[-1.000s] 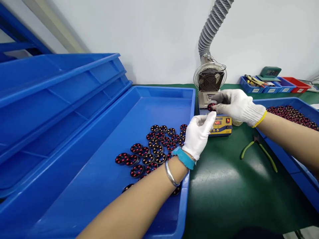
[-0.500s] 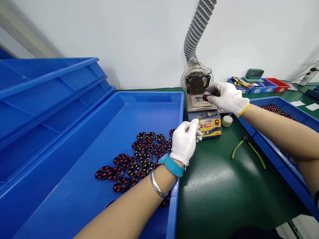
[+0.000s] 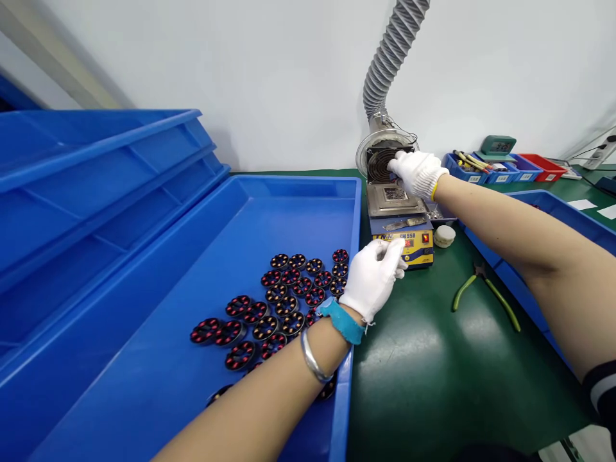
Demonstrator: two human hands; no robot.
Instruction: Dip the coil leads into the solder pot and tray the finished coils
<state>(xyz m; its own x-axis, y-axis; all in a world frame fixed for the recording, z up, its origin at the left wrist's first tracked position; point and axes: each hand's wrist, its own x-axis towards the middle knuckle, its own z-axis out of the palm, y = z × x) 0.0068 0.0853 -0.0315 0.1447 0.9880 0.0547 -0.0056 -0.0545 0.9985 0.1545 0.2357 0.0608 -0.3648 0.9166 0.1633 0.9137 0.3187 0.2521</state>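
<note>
My right hand [image 3: 416, 172], in a white knit glove, reaches over the square solder pot [image 3: 380, 206] to the front of the small fan [image 3: 376, 163]. Its fingers are curled and whatever they hold is hidden. My left hand [image 3: 373, 277], in a white glove with a teal wrist strap, hovers with closed fingers at the right rim of the big blue tray [image 3: 269, 212], just before the yellow-and-blue controller [image 3: 418, 242]. Several round black-and-red wound parts [image 3: 289, 295] lie in that tray beside my left wrist.
A grey ribbed hose [image 3: 392, 51] rises from the fan. Green-handled pliers [image 3: 486, 292] and a small round tin [image 3: 444, 235] lie on the green mat. Another blue tray [image 3: 553, 199] is at right, stacked blue trays [image 3: 96, 179] at left, small bins [image 3: 505, 168] at the back.
My right hand has moved away from me, from above the solder pot to the fan's front; the red-and-black part it pinched is no longer visible. My left hand stays near the controller.
</note>
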